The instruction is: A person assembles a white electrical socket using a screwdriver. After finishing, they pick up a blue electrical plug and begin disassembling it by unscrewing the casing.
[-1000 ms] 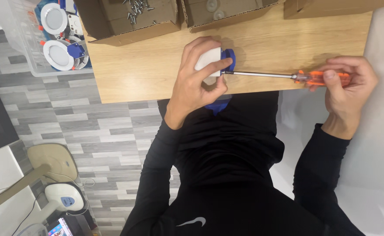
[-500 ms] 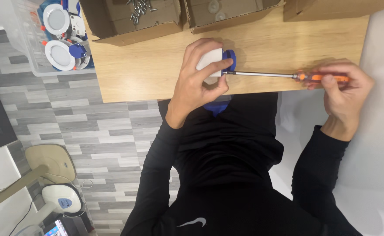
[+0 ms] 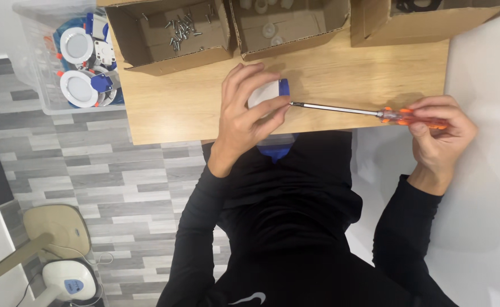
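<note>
Fixture: white and blue, at the table front edge.
Left hand: fingers wrapped around it.
Right hand: fingers closed on screwdriver handle (tip at fixture's side).

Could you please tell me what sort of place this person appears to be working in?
Probably a small assembly bench in a home or workshop. On the wooden table stand open cardboard boxes, one holding loose screws; beside it, a clear bin holds round white fittings. The right hand holds a screwdriver.
</note>
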